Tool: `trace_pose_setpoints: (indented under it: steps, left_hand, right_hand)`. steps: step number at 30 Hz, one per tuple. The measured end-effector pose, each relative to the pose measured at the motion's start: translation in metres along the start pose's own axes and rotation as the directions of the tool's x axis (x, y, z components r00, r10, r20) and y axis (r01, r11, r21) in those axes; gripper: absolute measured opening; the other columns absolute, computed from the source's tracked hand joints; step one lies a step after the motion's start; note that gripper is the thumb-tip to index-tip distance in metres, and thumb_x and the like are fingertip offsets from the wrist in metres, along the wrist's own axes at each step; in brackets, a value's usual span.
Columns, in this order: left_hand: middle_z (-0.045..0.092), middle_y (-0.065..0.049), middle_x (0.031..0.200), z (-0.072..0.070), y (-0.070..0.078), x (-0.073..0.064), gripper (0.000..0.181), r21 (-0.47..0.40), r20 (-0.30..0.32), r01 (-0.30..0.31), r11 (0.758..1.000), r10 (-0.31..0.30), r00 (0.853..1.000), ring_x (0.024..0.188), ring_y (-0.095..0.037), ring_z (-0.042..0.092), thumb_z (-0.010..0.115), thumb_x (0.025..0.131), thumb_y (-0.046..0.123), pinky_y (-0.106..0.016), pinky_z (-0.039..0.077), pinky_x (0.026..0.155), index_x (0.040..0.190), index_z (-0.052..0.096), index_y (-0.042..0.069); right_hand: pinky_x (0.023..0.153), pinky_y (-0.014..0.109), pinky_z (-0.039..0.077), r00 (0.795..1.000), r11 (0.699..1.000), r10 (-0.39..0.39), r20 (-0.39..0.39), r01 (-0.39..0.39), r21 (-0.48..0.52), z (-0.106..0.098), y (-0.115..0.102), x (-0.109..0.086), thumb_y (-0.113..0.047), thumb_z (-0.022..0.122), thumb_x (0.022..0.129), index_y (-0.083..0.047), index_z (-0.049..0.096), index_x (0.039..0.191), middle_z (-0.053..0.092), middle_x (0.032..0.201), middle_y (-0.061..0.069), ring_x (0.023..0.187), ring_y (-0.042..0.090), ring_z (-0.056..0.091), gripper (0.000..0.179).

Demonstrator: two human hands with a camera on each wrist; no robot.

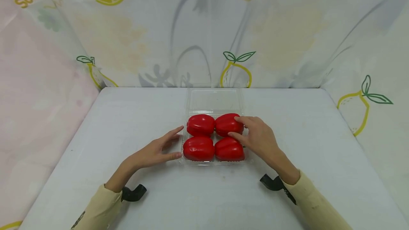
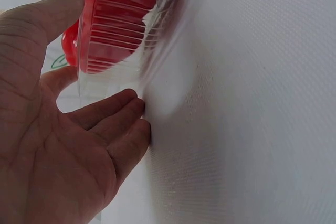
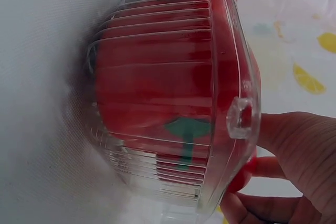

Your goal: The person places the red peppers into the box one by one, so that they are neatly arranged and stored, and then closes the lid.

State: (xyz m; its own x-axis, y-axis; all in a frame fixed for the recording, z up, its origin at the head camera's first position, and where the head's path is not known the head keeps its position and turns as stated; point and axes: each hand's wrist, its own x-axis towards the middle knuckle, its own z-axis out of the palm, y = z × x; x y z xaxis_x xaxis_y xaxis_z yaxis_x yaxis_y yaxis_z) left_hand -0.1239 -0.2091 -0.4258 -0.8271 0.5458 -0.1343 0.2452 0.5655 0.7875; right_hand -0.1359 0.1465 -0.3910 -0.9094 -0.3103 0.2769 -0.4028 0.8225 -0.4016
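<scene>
Several red bell peppers (image 1: 198, 148) sit in two rows inside a clear plastic clamshell box (image 1: 211, 163). My right hand (image 1: 260, 137) grips the far right pepper (image 1: 227, 123), with the thumb on its near side and a fingertip on top. In the right wrist view, a green stem (image 3: 187, 129) shows through the ribbed wall beside that hand. My left hand (image 1: 153, 152) lies along the box's left side, thumb and forefinger spread at the rim. Its other fingers are loosely extended near the tabletop in the left wrist view, gripping nothing.
The box's transparent lid (image 1: 214, 100) is folded back toward the table's far edge. A white table (image 1: 143, 102) lies under everything, with a lemon-printed cloth (image 1: 153, 27) hanging behind it. Black wrist mounts (image 1: 134, 192) stick out under both sleeves.
</scene>
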Motion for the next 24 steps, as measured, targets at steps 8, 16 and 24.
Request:
trace_pose_setpoints:
  steps: [8, 16, 24]
  left_hand:
    - [0.044, -0.011, 0.149, 0.0, 0.0, 0.0, 0.085, -0.02, 0.01, 0.011, 1.0, -0.011, 1.0, 0.136, -0.031, 0.042, 0.072, 0.088, 0.041, -0.051, 0.045, 0.102, 0.156, 0.023, 0.033]
    - [0.038, -0.008, 0.153, -0.008, -0.001, 0.003, 0.078, -0.165, 0.001, -0.044, 0.985, 0.045, 0.999, 0.135, -0.034, 0.043, 0.07, 0.092, 0.027, -0.049, 0.045, 0.102, 0.156, 0.026, 0.023]
    - [0.048, -0.015, 0.145, -0.022, 0.004, 0.024, 0.06, -0.228, -0.129, -0.029, 0.973, -0.001, 0.992, 0.123, -0.036, 0.055, 0.062, 0.098, 0.023, -0.047, 0.054, 0.091, 0.151, 0.036, 0.013]
  right_hand:
    - [0.069, 0.04, 0.057, 1.0, 1.0, 0.018, 0.017, -0.018, 0.0, -0.004, 0.004, 0.001, -0.037, 0.082, 0.08, -0.013, 0.062, 0.129, 0.069, 0.103, 0.005, 0.091, 0.027, 0.063, 0.058]
    - [0.066, 0.04, 0.057, 0.998, 0.997, 0.06, 0.013, -0.06, 0.039, -0.018, 0.016, 0.008, -0.037, 0.08, 0.082, -0.012, 0.06, 0.131, 0.068, 0.109, 0.01, 0.092, 0.029, 0.063, 0.059]
    - [0.066, 0.043, 0.057, 0.996, 0.988, 0.086, -0.014, -0.083, 0.128, -0.026, 0.035, 0.02, -0.034, 0.073, 0.089, -0.009, 0.06, 0.13, 0.069, 0.11, 0.014, 0.095, 0.032, 0.065, 0.05]
